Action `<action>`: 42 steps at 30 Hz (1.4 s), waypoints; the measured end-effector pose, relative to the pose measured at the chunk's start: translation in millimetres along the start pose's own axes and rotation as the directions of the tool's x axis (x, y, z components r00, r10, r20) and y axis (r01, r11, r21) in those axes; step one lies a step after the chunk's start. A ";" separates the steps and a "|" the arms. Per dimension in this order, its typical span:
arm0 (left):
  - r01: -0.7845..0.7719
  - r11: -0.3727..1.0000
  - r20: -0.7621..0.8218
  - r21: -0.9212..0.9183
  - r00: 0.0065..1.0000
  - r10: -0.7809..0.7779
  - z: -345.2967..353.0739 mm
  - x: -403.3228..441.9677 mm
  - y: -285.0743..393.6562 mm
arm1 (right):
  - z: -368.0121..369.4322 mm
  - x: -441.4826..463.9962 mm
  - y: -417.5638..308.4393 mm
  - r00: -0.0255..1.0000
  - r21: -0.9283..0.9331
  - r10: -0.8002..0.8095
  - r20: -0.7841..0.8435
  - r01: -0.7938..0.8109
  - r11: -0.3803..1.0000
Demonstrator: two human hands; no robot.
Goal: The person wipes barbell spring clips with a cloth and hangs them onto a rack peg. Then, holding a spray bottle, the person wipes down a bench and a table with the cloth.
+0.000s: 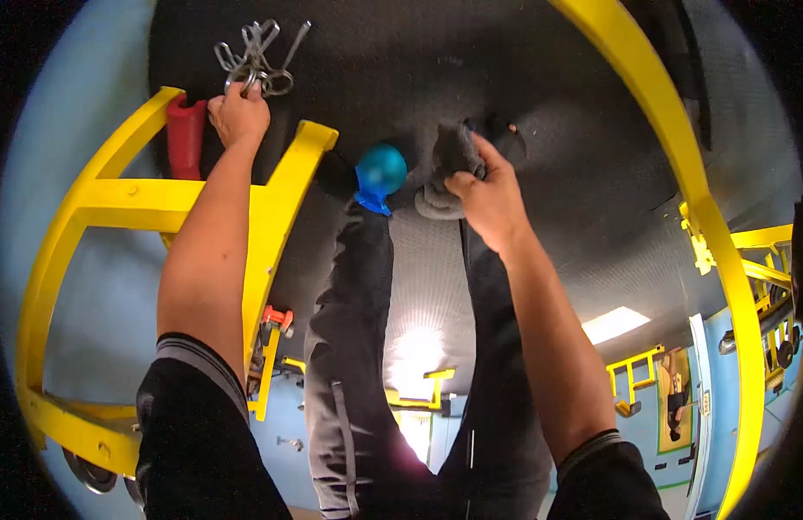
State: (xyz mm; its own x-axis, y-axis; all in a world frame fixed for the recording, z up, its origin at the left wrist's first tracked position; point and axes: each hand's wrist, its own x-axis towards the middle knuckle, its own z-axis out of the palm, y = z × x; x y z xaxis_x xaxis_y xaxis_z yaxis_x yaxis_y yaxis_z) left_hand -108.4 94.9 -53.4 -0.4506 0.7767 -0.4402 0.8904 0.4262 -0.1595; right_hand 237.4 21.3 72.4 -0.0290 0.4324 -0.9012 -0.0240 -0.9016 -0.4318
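Note:
At the upper left, my left hand (pixel 239 119) is closed around a bunch of metal spring collars (pixel 261 59), their wire handles sticking out beyond the fingers. My right hand (pixel 495 192) grips a grey cloth (pixel 454 156), which hangs bunched below and beside the fingers. Between the hands, by the end of one dark trouser leg (pixel 360 269), is a shiny blue rounded thing (pixel 382 171) with a crumpled blue neck; its kind is unclear. A red pad or holder (pixel 185 137) on the yellow frame lies just beside my left hand.
A yellow metal rack (pixel 141 204) stands around my left arm, and another yellow upright (pixel 670 113) curves down the right side. Black matting (pixel 575 208) covers the floor. Red dumbbells (pixel 278 319) and more yellow gym frames (pixel 635 368) show farther back.

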 end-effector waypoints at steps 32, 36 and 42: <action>-0.413 -0.252 -0.484 -0.875 0.715 0.505 -643.7 -416.0 19.7 | -16.5 -508.2 -295.9 0.055 -0.676 -0.933 0.354 0.705 -0.215; -0.741 -0.115 -0.683 -0.661 0.530 0.503 -691.7 -448.0 21.5 | 11.0 -544.4 -308.9 -0.089 -0.802 -0.937 0.336 0.495 -0.335; -0.761 -0.057 -0.663 -0.646 0.523 0.536 -714.2 -447.1 20.4 | 32.6 -539.5 -311.8 -0.506 -0.743 -0.853 0.129 0.520 -0.421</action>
State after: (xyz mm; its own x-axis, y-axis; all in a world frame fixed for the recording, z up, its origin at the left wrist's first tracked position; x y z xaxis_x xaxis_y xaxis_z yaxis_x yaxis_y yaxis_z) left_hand 65.8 87.6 771.2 0.1996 0.9419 0.2702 0.2508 -0.3157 0.9151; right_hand 228.0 69.5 694.4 -0.0936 0.5513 0.8290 0.7376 0.5977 -0.3141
